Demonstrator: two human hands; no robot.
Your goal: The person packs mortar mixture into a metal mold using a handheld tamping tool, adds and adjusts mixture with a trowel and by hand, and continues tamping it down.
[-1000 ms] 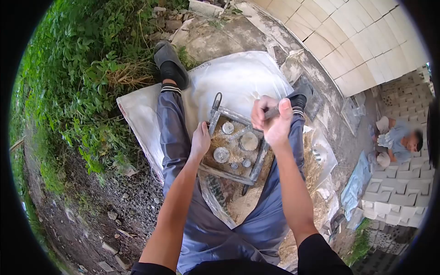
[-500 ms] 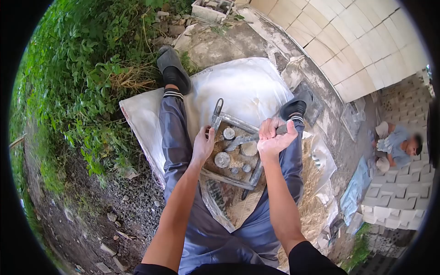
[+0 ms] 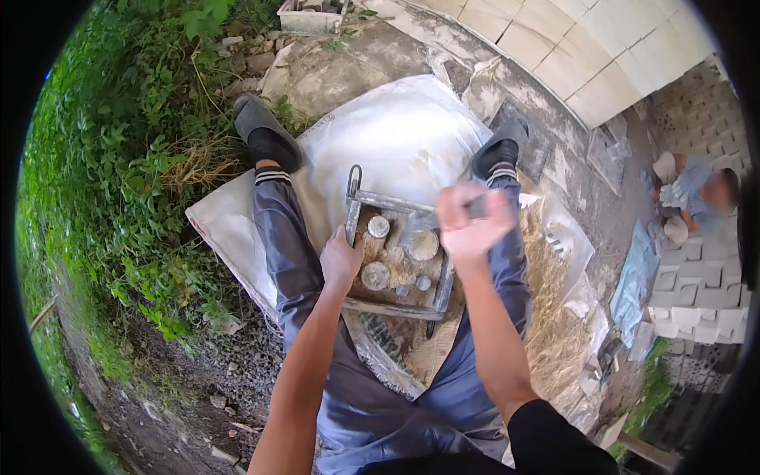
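Note:
A rectangular metal mould frame sits between my legs, with sandy material and several round pale discs and plugs inside it. My left hand is closed on the frame's left side, its thumb near the inner edge. Blurred by motion, my right hand is wrapped round the handle of a trowel-like tool above the frame's right side. Only a faint smear of the tool's blade shows over the discs. A metal loop stands out from the frame's upper left corner.
Under the frame lies a white sack. Loose tan sand covers plastic on the right. Green plants and gravel border the left. Another person sits at far right by stacked pale blocks. A tiled wall rises behind.
The view has shifted, so the frame appears a little lower and to the left. My right hand now blurs with motion, the blade smeared. My left hand stays on the frame's left side.

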